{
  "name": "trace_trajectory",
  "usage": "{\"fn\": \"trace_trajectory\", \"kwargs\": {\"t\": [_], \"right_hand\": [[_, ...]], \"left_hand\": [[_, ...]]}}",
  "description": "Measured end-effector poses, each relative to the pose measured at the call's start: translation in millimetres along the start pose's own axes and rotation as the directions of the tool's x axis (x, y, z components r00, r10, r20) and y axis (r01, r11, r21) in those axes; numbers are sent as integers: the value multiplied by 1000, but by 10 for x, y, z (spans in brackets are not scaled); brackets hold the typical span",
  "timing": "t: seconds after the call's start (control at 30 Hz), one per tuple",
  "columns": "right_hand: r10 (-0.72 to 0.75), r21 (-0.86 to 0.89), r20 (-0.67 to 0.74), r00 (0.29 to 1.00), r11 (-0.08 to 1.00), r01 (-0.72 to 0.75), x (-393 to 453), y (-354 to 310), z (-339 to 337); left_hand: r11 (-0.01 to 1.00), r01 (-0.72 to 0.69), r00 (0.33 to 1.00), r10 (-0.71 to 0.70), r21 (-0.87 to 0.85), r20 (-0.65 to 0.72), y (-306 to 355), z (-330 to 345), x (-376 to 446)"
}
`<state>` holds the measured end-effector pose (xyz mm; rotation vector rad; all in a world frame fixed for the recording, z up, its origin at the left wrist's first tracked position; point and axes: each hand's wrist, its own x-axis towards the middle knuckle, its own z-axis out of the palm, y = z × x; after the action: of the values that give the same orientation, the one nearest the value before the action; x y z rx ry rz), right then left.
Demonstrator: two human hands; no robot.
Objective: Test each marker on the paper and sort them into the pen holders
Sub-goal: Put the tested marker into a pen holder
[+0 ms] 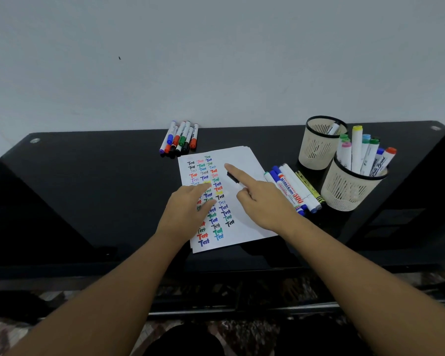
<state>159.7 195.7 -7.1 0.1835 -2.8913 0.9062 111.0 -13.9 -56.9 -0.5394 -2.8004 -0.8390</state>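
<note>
Here is the paper [244, 160], flat in the middle of the black table [88, 176] and crowded with coloured "Test" marks in rows. The left hand [188, 209] lies on the paper's left half, fingers straight and a little spread, pressing it down over the writing. The right hand [265, 201] is over the paper's right half, index finger stretched out toward the far edge while the other fingers curl in; a marker [233, 177] with a black end pokes out beneath that index finger, and the hand seems to be holding it, though the grip itself is hidden. Just beyond the paper's far left corner sits a bunch of slim markers [181, 137], side by side. Just right of the paper lies a second group of markers [292, 187], blue-capped whiteboard ones and a yellow one. Further right of the paper stand two cream mesh holders: the near holder [344, 194] packed with upright markers, the far holder [316, 150] showing only one.
</note>
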Motion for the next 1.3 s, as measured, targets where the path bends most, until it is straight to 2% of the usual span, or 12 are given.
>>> {"fn": "trace_trajectory", "kwargs": {"t": [0.27,0.43,0.53,0.63,0.7,0.8,0.9,1.0,1.3], "right_hand": [[61,29,-131,990,998,-58,4,50,-106],[31,194,-92,995,981,-13,48,71,-207],[32,181,-156,987,983,-3,115,95,-358],[96,299,-194,976,954,-34,229,82,-622],[81,240,-245,966,970,-20,317,67,-841],[35,44,-325,945,999,-22,445,42,-1155],[109,-140,-358,927,976,-169,590,74,-1437],[185,-285,-392,901,907,-310,690,214,-1642],[283,-382,-373,884,821,-424,815,565,-1802]], "left_hand": [[999,-10,1000,10,44,8,15,6,23],[992,-20,997,11,127,77,4,27,62],[989,-15,995,1,147,100,-10,45,73],[988,-12,995,-3,152,102,-14,50,78],[989,-5,994,-11,148,105,-22,51,82],[989,-5,994,-11,149,107,-37,57,83],[990,-7,994,-9,142,113,-52,60,94],[990,-7,993,-10,144,115,-69,68,104],[990,3,994,-17,138,104,-65,61,115]]}}
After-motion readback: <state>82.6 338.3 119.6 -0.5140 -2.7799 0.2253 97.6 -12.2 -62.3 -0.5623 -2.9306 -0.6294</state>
